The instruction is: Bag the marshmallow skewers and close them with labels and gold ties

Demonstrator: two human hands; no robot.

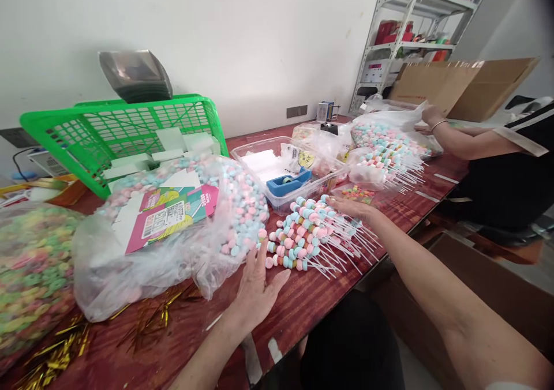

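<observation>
A pile of candy skewers [298,237] lies on the dark red table, pink and blue marshmallow pieces threaded on white sticks. The sticks point toward the table's front edge. My left hand [258,289] is at the near left end of the pile, fingers spread, thumb apart, holding nothing. At the far right end, my right hand [352,208] reaches over the pile with its fingers stretched out flat. Its fingertips are at the marshmallows; whether they touch is hard to tell. Left of the pile sits a big clear bag of pink and blue marshmallows [244,205].
Behind the pile stands a clear plastic bin [246,153] with a blue tape dispenser [288,183]. Printed cards [173,211] rest on the marshmallow bag. A green basket [121,116], a bag of candy rings [34,280] and gold tinsel [160,315] are leftward. A co-worker's arm [467,139] handles bags at right.
</observation>
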